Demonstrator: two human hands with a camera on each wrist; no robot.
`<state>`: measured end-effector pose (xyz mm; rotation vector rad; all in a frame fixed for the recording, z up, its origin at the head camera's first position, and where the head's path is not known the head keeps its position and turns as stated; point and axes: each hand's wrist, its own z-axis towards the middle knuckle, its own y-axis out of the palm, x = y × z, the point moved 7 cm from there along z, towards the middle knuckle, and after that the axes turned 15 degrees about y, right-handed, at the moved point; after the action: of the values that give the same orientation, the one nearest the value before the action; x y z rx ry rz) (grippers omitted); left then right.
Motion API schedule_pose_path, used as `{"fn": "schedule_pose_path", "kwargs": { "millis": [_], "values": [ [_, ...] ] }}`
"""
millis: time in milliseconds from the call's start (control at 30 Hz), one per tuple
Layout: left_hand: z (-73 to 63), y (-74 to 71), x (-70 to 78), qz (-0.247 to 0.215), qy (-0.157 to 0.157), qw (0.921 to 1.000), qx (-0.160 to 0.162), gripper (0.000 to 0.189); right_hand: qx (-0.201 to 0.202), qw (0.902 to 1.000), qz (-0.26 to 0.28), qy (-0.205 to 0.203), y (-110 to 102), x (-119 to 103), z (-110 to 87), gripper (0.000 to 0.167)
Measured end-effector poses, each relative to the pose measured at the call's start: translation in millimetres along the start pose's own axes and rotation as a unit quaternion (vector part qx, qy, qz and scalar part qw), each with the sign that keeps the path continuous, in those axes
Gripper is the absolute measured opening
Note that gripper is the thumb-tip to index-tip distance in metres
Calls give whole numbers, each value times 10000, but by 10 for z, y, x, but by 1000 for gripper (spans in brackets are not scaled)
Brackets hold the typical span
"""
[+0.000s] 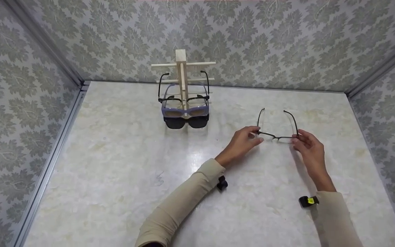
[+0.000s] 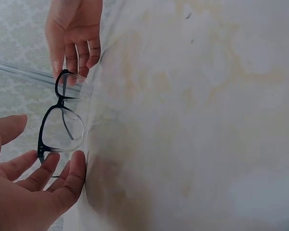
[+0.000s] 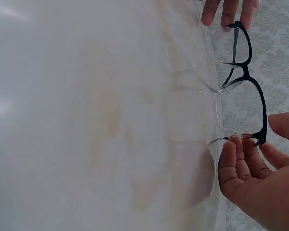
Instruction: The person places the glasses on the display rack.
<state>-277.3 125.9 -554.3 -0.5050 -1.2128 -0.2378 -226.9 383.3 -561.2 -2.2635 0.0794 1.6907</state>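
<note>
A pair of eyeglasses point(image 1: 273, 136) with a black upper rim, clear lower rims and dark temples is unfolded at the right of the table, its temples pointing away from me. The fingers of my left hand point(image 1: 240, 142) touch its left hinge corner, while the thumb stands apart from the rim, as the left wrist view shows. At the opposite corner my right hand point(image 1: 310, 151) holds the frame, thumb close to the rim and fingers bent behind the temple point(image 3: 233, 45). Whether the eyeglasses point(image 2: 50, 120) rest on the table cannot be told.
A wooden display stand point(image 1: 181, 56) with crossbars stands at the back, left of my hands. It carries black-browed glasses point(image 1: 172, 98), purple-framed sunglasses point(image 1: 185, 111) and dark sunglasses point(image 1: 175, 123). Patterned walls point(image 1: 238, 31) enclose the marbled table point(image 1: 115, 164) behind and at both sides.
</note>
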Motion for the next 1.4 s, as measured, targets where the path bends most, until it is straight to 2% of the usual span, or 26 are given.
{"fn": "schedule_pose_path", "kwargs": {
  "millis": [200,333,533,767,1000,1233,1400],
  "values": [
    [-23,-70,34,85,196,9997,76,46,-80,9997,235,37,23,-8,-36,48],
    [-83,-146,51,53,271,9994,191,42,-136,9999,54,17,64,-23,-65,46],
    [-168,-248,99,170,368,9988,267,38,-162,9996,-162,-162,142,-87,-117,41],
    [-276,-337,168,41,400,9984,406,36,-228,9989,-253,-334,238,-152,-181,40],
    [-410,-489,252,200,514,9969,566,33,-468,9974,-40,-552,369,-209,-231,40],
    [-546,-624,291,245,504,9961,686,33,-590,9954,-163,-738,525,-269,-297,38],
    [-625,-720,325,205,637,9944,815,31,-669,9939,-211,-847,619,-319,-329,35]
  ]
}}
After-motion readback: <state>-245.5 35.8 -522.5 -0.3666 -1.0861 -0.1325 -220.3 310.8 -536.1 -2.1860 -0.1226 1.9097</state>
